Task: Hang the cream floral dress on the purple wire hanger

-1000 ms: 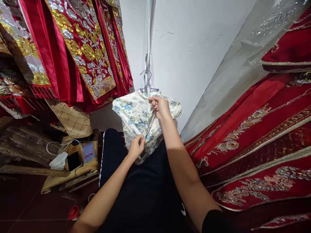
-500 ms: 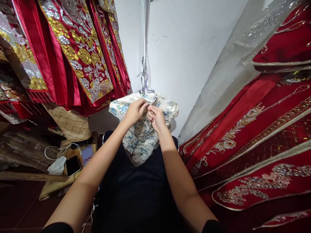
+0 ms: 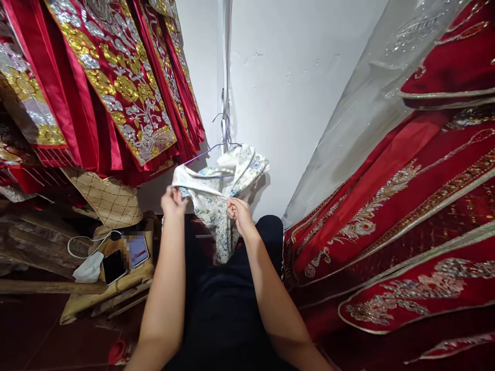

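Note:
A white floral blouse [image 3: 211, 208] with blue and green print hangs on a thin purple wire hanger [image 3: 209, 150] in front of me. The hanger's left arm shows bare above the blouse's pulled-down left side. My right hand [image 3: 238, 212] pinches the front neckline edge near the middle. At the left shoulder or sleeve end, the slightly blurred fingers of my left hand [image 3: 173, 201] are curled on the cloth. The neckline is stretched between both hands, and the lower part hangs bunched above my lap.
Red embroidered garments [image 3: 127, 87] hang at the left, and red beaded gowns [image 3: 359, 226] fill the right beside a sheer sparkly veil [image 3: 348, 113]. A white wall [image 3: 286, 67] stands behind. Two phones [image 3: 115, 267], a white cable [image 3: 77, 252] and a tissue [image 3: 88, 269] lie low at left.
My hands have moved apart from the collar: the left went out and down to the left shoulder, the right slightly down. The blouse's left side came down off the hanger, and its neckline spread.

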`<state>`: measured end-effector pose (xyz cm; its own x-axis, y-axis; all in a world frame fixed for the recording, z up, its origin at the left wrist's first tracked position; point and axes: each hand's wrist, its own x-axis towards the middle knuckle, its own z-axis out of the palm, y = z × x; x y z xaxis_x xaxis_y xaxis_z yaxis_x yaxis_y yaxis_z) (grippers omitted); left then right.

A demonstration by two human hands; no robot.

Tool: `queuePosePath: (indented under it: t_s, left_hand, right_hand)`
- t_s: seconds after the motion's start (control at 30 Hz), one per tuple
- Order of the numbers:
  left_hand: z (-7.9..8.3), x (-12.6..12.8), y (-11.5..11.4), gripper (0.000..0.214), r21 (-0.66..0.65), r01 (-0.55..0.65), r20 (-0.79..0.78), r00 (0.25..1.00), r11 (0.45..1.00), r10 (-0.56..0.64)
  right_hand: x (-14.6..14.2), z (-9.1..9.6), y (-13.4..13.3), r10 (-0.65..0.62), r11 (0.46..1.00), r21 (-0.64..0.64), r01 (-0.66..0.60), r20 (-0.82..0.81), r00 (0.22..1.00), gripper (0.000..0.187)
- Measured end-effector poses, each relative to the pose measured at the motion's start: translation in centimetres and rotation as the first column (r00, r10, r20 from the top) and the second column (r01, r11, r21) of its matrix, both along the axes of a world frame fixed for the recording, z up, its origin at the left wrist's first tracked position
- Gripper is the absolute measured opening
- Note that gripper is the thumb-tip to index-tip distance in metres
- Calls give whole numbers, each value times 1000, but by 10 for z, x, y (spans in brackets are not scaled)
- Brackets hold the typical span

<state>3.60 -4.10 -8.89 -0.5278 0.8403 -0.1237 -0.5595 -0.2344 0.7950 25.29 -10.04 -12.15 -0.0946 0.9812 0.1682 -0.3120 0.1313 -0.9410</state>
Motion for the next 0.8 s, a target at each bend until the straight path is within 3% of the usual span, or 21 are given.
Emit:
queuePosePath:
  t_s: [0.03,0.1,0.2,0.33,0.43,0.5,0.57,0.67,0.73,0.8]
  left_hand:
    - [-24,9,-8,20,-125,15,2,1000,992,-15]
    - [-60,33,-23,8,-197,109,-26,993,974,-116]
    - [-79,59,-35,12,-175,246,-157,949,953,-274]
    - [-56,62,-35,22,48,327,-427,861,944,-276]
    - [-29,62,-45,31,194,443,-490,817,875,-305]
    - [-11,69,-58,32,231,535,-578,747,813,-328]
    - [4,79,-73,31,220,610,-710,635,761,-304]
    - [18,94,-89,29,207,641,-865,473,739,-168]
    - [18,99,-89,36,238,626,-882,460,743,-106]
    - [12,101,-82,46,223,627,-875,467,746,-130]
  right_hand:
    - [1,0,-2,7,1000,-7,-6,14,1000,28]
    - [5,-1,-3,13,999,-38,-10,83,996,29]
    - [21,-7,-2,32,993,-120,1,274,961,29]
    - [43,-19,-1,-72,971,-148,190,577,813,34]
    - [47,-18,1,-253,951,7,308,586,770,42]
    - [40,-11,0,-259,964,65,259,465,847,49]
    - [29,1,-3,-116,993,40,109,279,953,56]
    - [11,19,-10,13,1000,24,-14,25,1000,60]
    - [7,31,-15,42,999,28,-41,-38,998,61]
    - [13,44,-19,139,990,12,-139,14,990,55]
